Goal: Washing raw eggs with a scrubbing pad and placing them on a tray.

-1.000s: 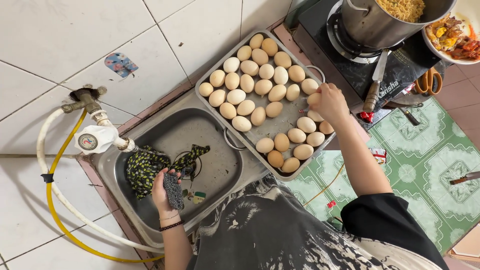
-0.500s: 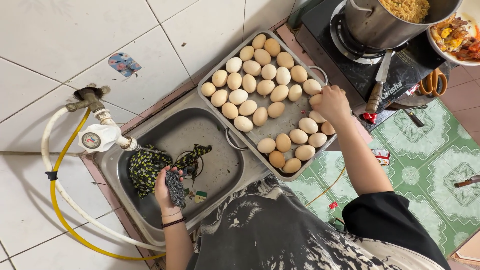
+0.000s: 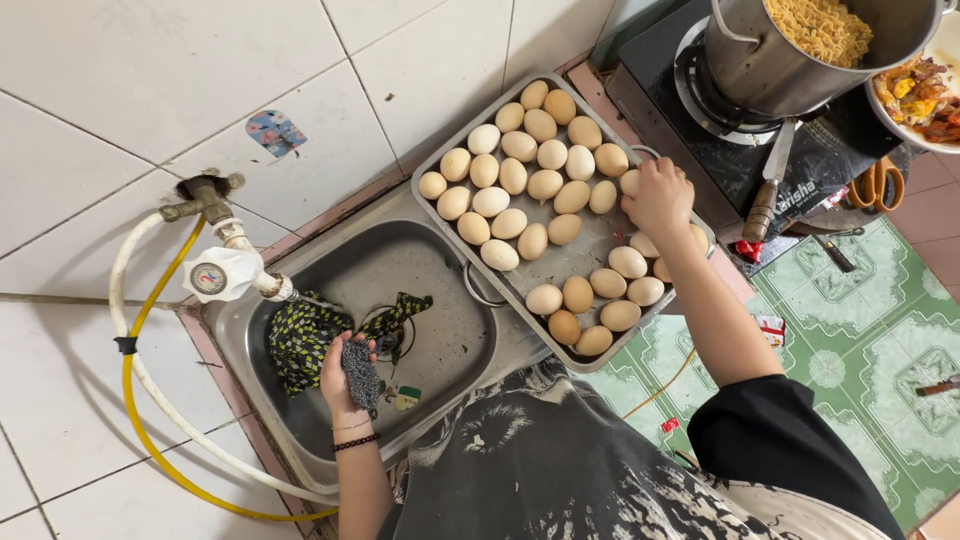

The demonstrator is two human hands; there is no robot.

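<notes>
Your left hand grips a scourer over the sink; your right hand closes on an egg from the tray. Fragile, smooth: cradle it around its middle.

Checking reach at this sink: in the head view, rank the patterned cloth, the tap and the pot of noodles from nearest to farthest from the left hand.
1. Patterned cloth: in the sink, right beside the left hand.
2. Tap: at the sink's wall side, above the cloth.
3. Pot of noodles: on the stove, far across the egg tray.
</notes>
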